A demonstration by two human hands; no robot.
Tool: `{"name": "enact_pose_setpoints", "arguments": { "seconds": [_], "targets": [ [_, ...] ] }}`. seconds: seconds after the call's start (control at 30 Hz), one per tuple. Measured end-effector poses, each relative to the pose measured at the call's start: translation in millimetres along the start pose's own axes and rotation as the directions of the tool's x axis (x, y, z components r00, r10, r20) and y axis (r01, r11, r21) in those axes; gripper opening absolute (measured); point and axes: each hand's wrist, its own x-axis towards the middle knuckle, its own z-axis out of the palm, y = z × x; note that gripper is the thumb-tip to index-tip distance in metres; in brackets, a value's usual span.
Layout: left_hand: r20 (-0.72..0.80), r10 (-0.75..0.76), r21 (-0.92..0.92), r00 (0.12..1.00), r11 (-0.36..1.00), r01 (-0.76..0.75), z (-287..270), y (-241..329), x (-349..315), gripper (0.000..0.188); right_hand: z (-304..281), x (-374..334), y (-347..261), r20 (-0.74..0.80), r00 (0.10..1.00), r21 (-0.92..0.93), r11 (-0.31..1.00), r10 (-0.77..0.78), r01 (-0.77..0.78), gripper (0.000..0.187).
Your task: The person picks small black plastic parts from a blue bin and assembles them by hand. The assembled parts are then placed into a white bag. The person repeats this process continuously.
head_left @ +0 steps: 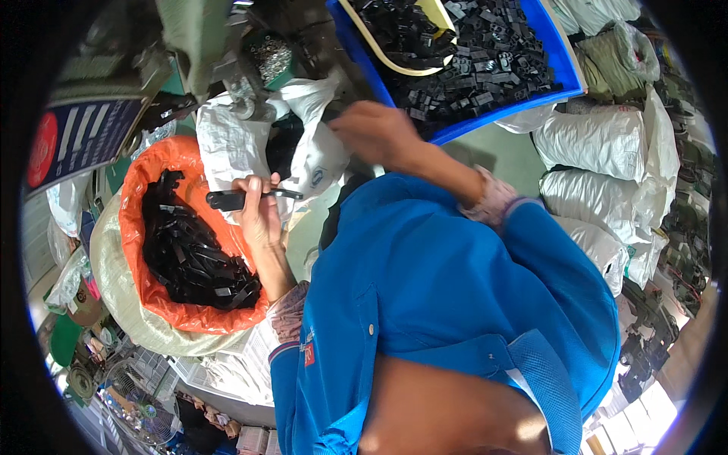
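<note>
My left hand [258, 208] grips a long black plastic part [227, 200], its broad rounded end pointing left and a thin end sticking out to the right. Just left of that hand is an orange plastic bag [135, 250] filled with similar-looking long black parts [193, 258]. My right hand [371, 133] is smeared by motion, between an open white sack [322, 144] and a blue bin [474, 125]; I cannot make out whether it holds anything. Dark contents show inside the white sack. The blue bin carries many small black plastic pieces [485, 68].
A cream tray [409, 70] of black parts sits in the blue bin. At upper left stand a green machine [193, 38] and a green container of small metal pieces [273, 64]. Filled white sacks [591, 144] line the right side. A fan [140, 402] stands at lower left.
</note>
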Motion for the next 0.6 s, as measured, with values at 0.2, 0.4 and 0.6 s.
{"name": "enact_pose_setpoints", "arguments": {
  "seconds": [0.2,0.4,0.6],
  "targets": [
    [0.149,-0.151,0.204,0.977,0.972,0.119,99,-71,4,0.01,-137,-34,91,-0.081,0.924,-0.524,0.773,0.373,-0.358,0.028],
    [0.142,-0.32,0.324,0.937,0.909,0.261,186,-121,6,0.035,-160,-31,115,0.076,0.858,-0.439,0.789,0.508,-0.428,0.028],
    [0.187,-0.276,0.268,0.943,0.938,0.222,207,-152,-1,0.04,-150,-60,48,0.308,0.7,0.487,0.526,0.644,-0.698,0.023]
  ]
}}
